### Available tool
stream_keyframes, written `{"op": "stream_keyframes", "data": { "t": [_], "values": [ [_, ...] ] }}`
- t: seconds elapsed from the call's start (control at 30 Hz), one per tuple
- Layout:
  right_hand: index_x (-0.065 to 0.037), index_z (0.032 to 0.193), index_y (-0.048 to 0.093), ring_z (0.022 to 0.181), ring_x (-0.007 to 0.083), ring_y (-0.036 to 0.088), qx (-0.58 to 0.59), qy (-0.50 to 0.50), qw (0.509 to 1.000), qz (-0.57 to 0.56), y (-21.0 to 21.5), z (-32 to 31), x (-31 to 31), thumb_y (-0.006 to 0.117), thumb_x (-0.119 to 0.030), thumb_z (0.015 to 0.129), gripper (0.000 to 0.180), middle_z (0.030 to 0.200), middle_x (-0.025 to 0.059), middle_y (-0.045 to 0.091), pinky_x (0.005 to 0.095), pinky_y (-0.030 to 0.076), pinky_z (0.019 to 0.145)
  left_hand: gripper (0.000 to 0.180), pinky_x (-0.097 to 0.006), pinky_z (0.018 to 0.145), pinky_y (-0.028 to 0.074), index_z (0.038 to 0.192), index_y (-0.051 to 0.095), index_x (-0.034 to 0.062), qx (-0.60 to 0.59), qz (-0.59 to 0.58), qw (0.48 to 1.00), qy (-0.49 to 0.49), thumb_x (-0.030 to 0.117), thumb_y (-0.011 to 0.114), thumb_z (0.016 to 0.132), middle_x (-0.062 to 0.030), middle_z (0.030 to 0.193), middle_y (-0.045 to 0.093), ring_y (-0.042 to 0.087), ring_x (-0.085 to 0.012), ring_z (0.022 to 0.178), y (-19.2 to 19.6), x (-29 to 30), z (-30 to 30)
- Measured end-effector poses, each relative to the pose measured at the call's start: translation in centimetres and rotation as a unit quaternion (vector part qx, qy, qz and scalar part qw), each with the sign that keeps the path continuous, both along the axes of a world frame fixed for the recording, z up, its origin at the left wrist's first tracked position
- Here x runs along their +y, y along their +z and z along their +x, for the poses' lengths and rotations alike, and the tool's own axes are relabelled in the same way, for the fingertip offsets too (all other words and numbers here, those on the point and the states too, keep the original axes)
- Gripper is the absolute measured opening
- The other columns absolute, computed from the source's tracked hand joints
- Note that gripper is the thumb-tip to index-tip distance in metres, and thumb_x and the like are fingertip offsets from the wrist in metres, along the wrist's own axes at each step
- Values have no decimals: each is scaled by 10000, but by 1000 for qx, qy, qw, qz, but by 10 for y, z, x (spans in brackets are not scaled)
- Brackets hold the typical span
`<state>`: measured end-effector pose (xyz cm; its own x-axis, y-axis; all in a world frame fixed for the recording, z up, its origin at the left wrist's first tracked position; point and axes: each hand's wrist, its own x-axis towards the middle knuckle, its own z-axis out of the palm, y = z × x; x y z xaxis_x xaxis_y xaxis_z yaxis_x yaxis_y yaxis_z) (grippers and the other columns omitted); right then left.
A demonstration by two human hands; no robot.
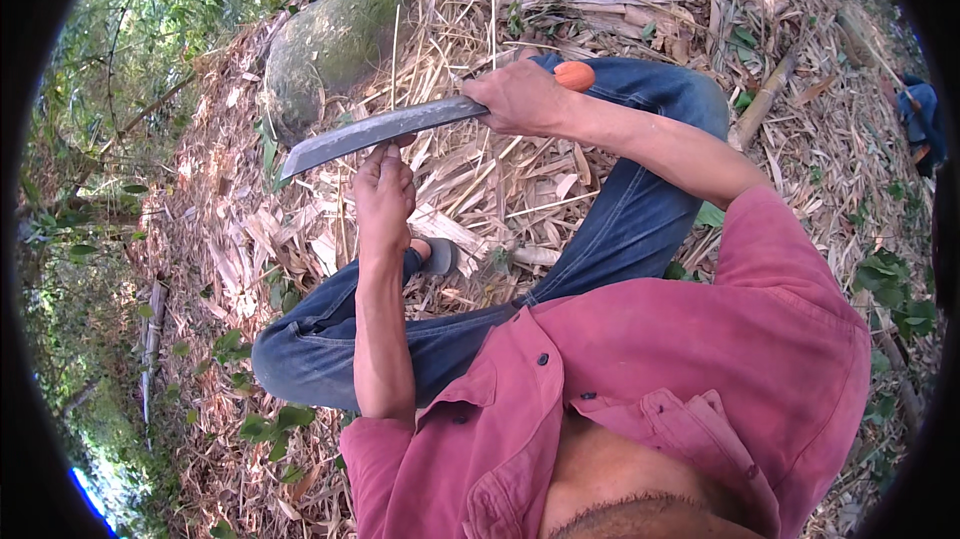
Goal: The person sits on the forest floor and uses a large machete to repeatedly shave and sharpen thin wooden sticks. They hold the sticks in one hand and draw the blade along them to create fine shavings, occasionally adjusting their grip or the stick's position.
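The head fisheye looks down closely over the machete (370, 134).

Dark-grey blade (380, 131), orange handle (574, 77), pink shirt (660, 359), blue jeans (630, 209), green-mottled grey boulder (335, 49).

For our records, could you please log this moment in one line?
right hand: holding machete | left hand: at machete's lower edge | ground: dry litter, boulder

The right hand (525, 99) holds a machete (378, 128).
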<state>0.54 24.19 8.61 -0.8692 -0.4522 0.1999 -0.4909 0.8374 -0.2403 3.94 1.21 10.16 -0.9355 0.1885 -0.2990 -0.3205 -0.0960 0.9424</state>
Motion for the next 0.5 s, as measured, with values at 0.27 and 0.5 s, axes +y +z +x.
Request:
{"op": "stream_keyframes", "data": {
  "t": [0.27,0.5],
  "values": [
    [-56,816,564,640,305,647,-2,-59,997,42,7,-22,9,581,-198,782,147,689,129,629,437,509,577,281,-165,358,208,1148,535,-26,-17,43,999,-9,189,459,984,80,581,308,281,-8,413,14,-8,12],
    [-51,833,625,596,246,628,-52,-136,989,37,-12,-64,51,503,-202,839,194,682,113,625,423,523,579,275,-163,358,229,1135,547,-14,-43,53,998,-15,194,432,996,71,586,320,280,-7,415,3,-21,51]
  ]
}}
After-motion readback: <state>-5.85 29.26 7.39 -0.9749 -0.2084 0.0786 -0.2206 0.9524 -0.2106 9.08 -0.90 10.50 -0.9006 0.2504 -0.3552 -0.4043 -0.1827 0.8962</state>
